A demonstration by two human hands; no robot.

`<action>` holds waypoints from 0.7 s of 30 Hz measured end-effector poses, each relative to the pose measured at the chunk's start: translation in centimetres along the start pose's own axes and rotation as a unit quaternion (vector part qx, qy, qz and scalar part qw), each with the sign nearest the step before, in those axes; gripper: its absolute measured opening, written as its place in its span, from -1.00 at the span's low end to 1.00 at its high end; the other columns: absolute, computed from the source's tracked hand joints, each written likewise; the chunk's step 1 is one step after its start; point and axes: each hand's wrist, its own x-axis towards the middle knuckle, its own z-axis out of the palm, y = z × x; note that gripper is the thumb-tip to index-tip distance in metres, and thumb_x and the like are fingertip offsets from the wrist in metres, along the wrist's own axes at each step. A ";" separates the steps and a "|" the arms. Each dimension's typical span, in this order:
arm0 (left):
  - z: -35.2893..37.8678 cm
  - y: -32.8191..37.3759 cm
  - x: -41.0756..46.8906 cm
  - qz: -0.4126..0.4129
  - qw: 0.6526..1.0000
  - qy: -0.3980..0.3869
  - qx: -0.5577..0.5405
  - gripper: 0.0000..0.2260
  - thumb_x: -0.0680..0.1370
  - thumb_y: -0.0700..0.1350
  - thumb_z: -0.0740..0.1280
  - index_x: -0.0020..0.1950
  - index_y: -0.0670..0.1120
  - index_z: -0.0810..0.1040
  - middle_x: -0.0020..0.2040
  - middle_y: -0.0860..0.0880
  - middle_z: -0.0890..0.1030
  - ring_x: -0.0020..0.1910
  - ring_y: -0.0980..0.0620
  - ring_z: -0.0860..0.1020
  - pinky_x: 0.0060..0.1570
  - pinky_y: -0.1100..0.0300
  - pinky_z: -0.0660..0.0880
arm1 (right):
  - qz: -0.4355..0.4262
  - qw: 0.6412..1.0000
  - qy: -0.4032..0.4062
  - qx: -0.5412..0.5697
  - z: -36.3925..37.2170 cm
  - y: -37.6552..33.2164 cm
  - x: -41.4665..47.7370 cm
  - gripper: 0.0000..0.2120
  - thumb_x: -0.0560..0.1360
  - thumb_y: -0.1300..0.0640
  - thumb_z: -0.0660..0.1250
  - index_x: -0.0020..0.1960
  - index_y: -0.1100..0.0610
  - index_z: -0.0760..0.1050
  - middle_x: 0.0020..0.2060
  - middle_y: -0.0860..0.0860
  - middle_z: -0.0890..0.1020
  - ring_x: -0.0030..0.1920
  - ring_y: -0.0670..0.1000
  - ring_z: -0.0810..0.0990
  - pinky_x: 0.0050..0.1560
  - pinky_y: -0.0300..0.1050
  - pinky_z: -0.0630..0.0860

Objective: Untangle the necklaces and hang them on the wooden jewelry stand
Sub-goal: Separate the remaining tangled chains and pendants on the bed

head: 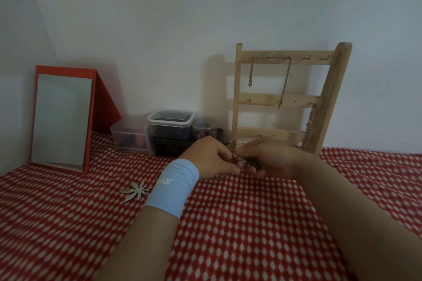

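A leaf pendant (137,190) lies on the red checked cloth (239,223) beside the blue band (172,187) on the left wrist. Just beyond, the left hand (209,157) and right hand (277,162) meet, the fingers (228,151) of both pinching a tangled chain (245,162) low over the cloth. Behind them by the wall is the stand (327,96), with three chains (250,73) hanging on it.

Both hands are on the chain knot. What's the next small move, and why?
Probably ease the left hand and right hand slightly apart to loosen the chain clump: both pinch it, it looks bunched, and the jewelry stand shows free hooks.
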 end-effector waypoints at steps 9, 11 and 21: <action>-2.0 -0.8 -0.4 -0.010 0.998 -0.030 -0.058 -0.87 0.57 -0.01 0.35 -0.02 0.07 0.70 -0.07 0.19 0.67 0.01 0.23 0.58 0.15 0.25 0.44 | 0.042 0.959 0.111 -0.257 0.0 -0.6 -0.3 -0.66 0.60 -0.17 0.30 0.05 0.08 0.67 -0.08 0.01 0.70 -0.13 -0.02 0.68 -0.21 -0.17 0.62; -2.2 -0.6 -0.7 -0.014 0.997 -0.049 -0.063 -0.82 0.60 -0.03 0.31 -0.04 0.02 0.71 -0.12 0.15 0.70 -0.03 0.23 0.60 0.20 0.22 0.44 | 0.022 0.938 0.101 -0.332 0.4 -1.0 -0.4 -0.66 0.59 -0.15 0.32 0.15 0.08 0.67 0.00 -0.01 0.71 -0.05 -0.04 0.68 -0.14 -0.20 0.62; -3.2 -1.2 -1.0 -0.009 0.996 -0.001 -0.085 -0.92 0.54 -0.14 0.41 -0.04 -0.09 0.70 -0.20 0.05 0.74 -0.14 0.14 0.68 -0.13 0.54 0.47 | -0.096 0.972 0.066 -0.204 1.5 -0.6 0.0 -0.83 0.59 0.00 0.37 -0.05 -0.05 0.73 -0.09 -0.04 0.76 0.04 -0.06 0.70 0.30 0.03 0.53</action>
